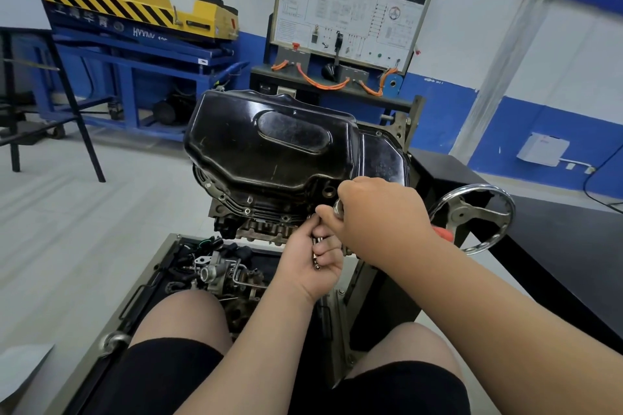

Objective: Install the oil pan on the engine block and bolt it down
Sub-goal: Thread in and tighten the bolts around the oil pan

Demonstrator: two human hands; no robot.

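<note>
1. Sitting on the upturned engine block (259,229), the oil pan (269,145) is already in place, flange down on the block's face; the placing step looks done.
2. Flange holes (247,210) along the near edge look empty; bolting has barely begun, I judge; the far side is hidden.
3. Left hand (313,266) just below the near flange; fingers curled round a bunch of bolts (316,258).
4. Right hand (377,219): fingers curled, thumb and forefinger seemingly pinching a single bolt (312,216) beside the flange; not yet threaded, as far as shows.

Oil pan (269,141): glossy black. Handwheel (472,216), right: silver. Lift platform (135,7), far left: yellow, black-yellow diagonal stripes; frame (135,71) blue. Cables (320,81): orange. Wall (505,44): white over blue band.
</note>
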